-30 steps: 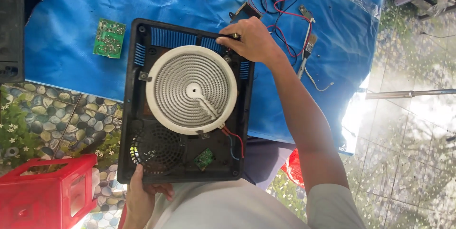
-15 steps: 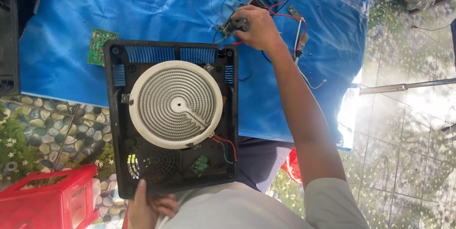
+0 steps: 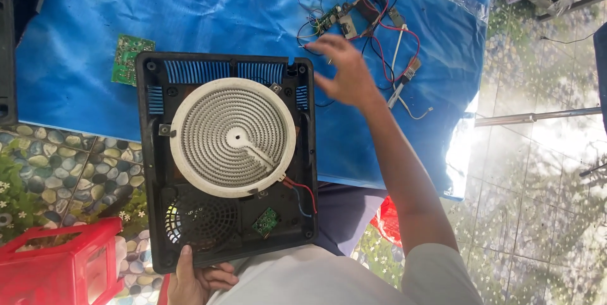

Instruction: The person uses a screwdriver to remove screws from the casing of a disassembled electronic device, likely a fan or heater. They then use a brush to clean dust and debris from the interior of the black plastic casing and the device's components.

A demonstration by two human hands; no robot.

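An opened black cooker base (image 3: 145,172) lies on the blue table cover, with a round white coil heating element (image 3: 232,137), a fan grille (image 3: 201,223) and a small green board (image 3: 265,221) inside. My left hand (image 3: 196,278) grips the base's near edge. My right hand (image 3: 344,74) hovers blurred and empty, fingers spread, just right of the base's far right corner. It sits beside a small circuit board with red and black wires (image 3: 338,20).
A loose green circuit board (image 3: 131,58) lies left of the base. A white tool and a brush (image 3: 399,58) lie among the wires. A red plastic stool (image 3: 60,267) stands at lower left. The blue cover (image 3: 221,7) ends at the right over tiled floor.
My right hand has let go of the small part near the wires and spread its fingers. The view shifted, so the base appears nearer and more central.
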